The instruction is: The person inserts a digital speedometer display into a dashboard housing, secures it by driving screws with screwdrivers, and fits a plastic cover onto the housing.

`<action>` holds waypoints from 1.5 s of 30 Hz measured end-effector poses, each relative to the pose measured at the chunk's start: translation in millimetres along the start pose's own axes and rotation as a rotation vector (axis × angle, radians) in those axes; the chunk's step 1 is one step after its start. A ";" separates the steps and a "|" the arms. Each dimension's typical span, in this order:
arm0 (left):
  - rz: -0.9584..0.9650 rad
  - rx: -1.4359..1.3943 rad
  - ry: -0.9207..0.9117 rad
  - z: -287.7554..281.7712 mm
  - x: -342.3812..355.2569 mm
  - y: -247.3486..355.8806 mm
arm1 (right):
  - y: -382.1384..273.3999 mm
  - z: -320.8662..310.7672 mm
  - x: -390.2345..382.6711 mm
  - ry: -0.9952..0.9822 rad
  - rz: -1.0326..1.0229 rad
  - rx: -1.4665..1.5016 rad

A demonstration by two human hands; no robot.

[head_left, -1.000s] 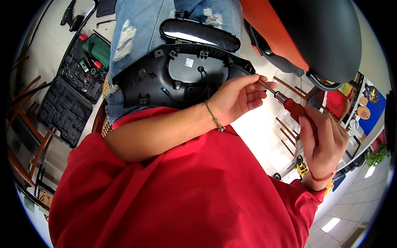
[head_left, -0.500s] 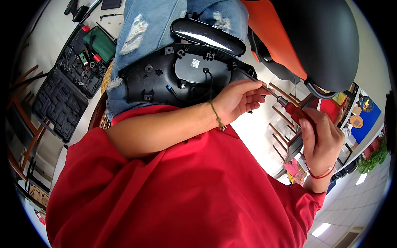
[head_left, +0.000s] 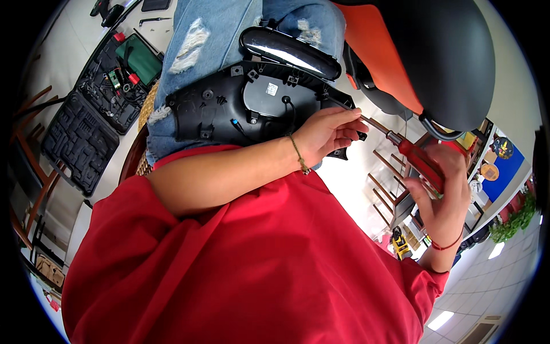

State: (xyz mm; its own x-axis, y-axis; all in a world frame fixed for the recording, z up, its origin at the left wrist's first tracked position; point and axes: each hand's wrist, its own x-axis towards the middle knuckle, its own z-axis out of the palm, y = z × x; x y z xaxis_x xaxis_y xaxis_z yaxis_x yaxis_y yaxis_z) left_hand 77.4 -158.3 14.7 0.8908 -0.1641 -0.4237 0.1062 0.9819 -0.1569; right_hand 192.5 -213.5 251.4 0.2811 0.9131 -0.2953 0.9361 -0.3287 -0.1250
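Note:
A screwdriver [head_left: 420, 162] with a red handle lies slanted, its long shaft reaching up-left to the right end of a black plastic panel [head_left: 192, 117]. My left hand [head_left: 327, 135] pinches the shaft between thumb and fingers near that end. Around the handle's butt end curl the fingers of my right hand [head_left: 450, 186], its thumb lifted off the handle. The panel rests on my lap, inner side up, with a rounded black housing [head_left: 260, 86], a cable and a blue-tipped connector [head_left: 235, 122]. The tip of the shaft is hard to make out against the dark panel.
Beyond the panel a glossy black elongated part [head_left: 289, 53] lies across my jeans. A large black and orange body [head_left: 452, 63] stands close at the upper right. On the floor at left sits an open tool case [head_left: 80, 146] with a green box [head_left: 140, 59].
The fingers and thumb of my right hand have loosened and spread on the handle, showing more of it. My left hand stays at the shaft.

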 end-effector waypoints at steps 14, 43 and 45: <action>0.000 0.192 0.032 -22.9 11.4 4.8 | -4.3 -0.4 1.3 -0.001 -0.132 -0.089; 0.004 -0.007 -0.067 -28.3 10.8 -2.8 | 8.9 -3.4 -15.9 -0.051 -0.287 -0.043; 0.009 -0.006 -0.071 -27.6 11.7 -2.9 | 4.6 -4.4 -14.8 -0.068 -0.253 -0.070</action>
State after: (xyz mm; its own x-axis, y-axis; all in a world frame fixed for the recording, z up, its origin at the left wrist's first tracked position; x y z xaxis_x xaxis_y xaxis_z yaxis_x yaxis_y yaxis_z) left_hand 75.4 -165.6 -14.4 0.9208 -0.1479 -0.3609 0.0956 0.9827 -0.1589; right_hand 193.5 -227.4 259.4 0.0234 0.9450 -0.3262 0.9877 -0.0722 -0.1384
